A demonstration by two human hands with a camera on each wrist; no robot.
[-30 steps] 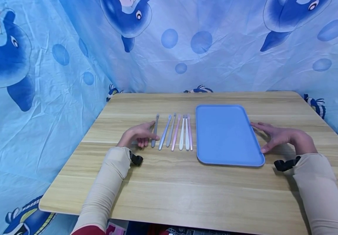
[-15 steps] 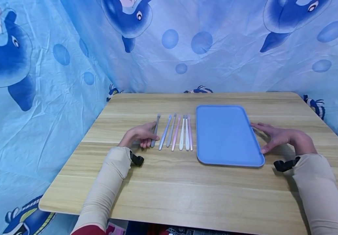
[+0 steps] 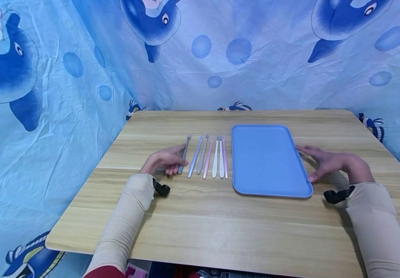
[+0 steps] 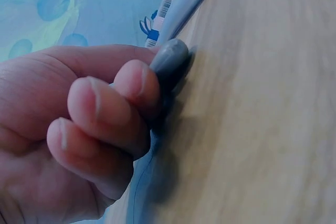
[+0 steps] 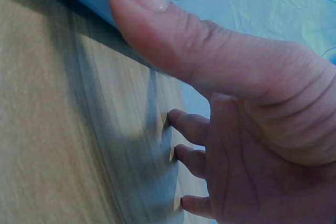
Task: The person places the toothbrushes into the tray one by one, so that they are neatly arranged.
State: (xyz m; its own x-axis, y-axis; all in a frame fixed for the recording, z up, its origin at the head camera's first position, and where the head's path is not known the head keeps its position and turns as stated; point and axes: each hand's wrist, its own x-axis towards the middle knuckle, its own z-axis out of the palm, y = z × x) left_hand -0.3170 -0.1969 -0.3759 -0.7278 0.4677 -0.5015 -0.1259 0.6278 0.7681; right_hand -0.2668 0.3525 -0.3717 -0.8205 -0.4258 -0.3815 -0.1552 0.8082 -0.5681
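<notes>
My left hand [image 3: 165, 159] pinches a dark grey toothbrush [image 3: 184, 153] between thumb and index finger, at the left end of a row of toothbrushes. In the left wrist view its rounded handle end [image 4: 173, 56] pokes out past my curled fingers, low over the wood. A shiny blue toothbrush [image 3: 195, 157] lies just right of it, then a grey one [image 3: 202, 155] and a pink one [image 3: 208, 159]. My right hand [image 3: 332, 162] is spread at the right edge of a blue tray [image 3: 267, 160]; its thumb [image 5: 152, 30] touches the rim.
Two white toothbrushes [image 3: 215, 160] and another pink toothbrush [image 3: 225, 162] lie between the row's middle and the tray. Everything rests on a wooden table [image 3: 193, 224]. A blue curtain [image 3: 200, 77] with whale prints hangs behind and at the left.
The dark grey toothbrush's bristle end has swung slightly to the right under my left hand, so it leans more. My right hand and the tray have stayed in place.
</notes>
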